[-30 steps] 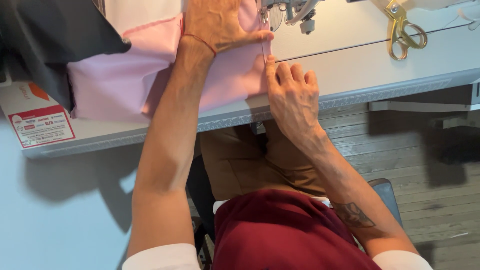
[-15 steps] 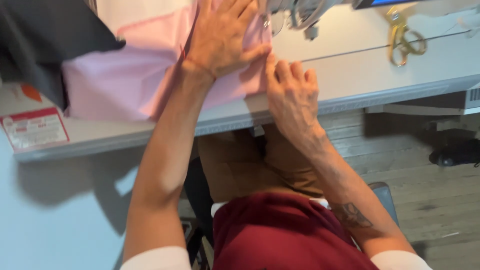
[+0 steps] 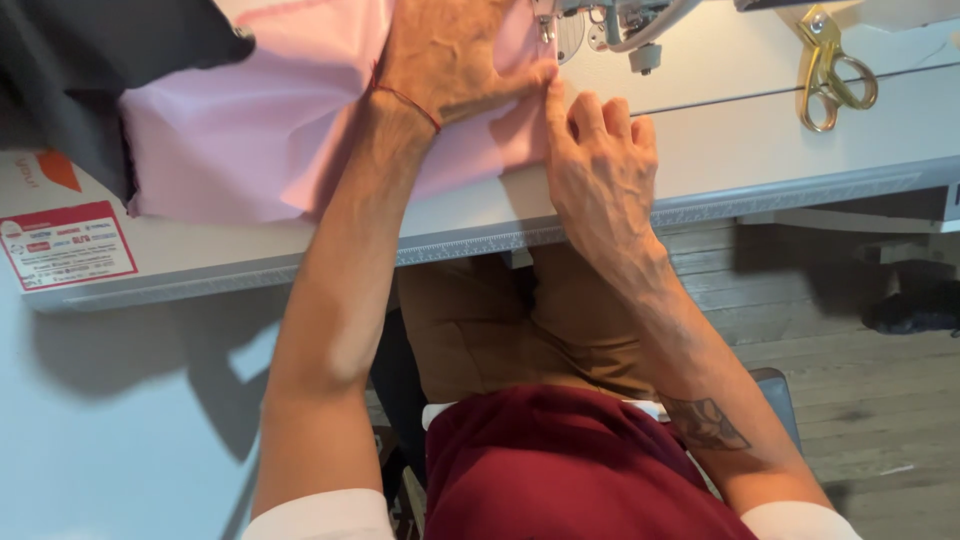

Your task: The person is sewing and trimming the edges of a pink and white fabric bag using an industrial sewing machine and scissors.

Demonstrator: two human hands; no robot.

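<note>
A pink cloth (image 3: 250, 150) lies spread on the white sewing table (image 3: 760, 150). My left hand (image 3: 455, 55) presses flat on the cloth, fingers pointing toward the sewing machine's presser foot (image 3: 548, 25) at the top edge. My right hand (image 3: 600, 165) rests on the table just right of the cloth, its fingertips touching the cloth's right edge below the foot. Neither hand grips anything; both lie flat with fingers extended.
Gold scissors (image 3: 830, 70) lie at the back right of the table. A dark grey garment (image 3: 90, 70) hangs over the table's left end, above a red and white sticker (image 3: 65, 245). A wooden floor (image 3: 870, 400) shows below the table's front edge.
The view has shifted, so the table sits lower in the frame. My left hand has slid along the pink cloth toward the presser foot. My right hand keeps its place at the cloth's edge.
</note>
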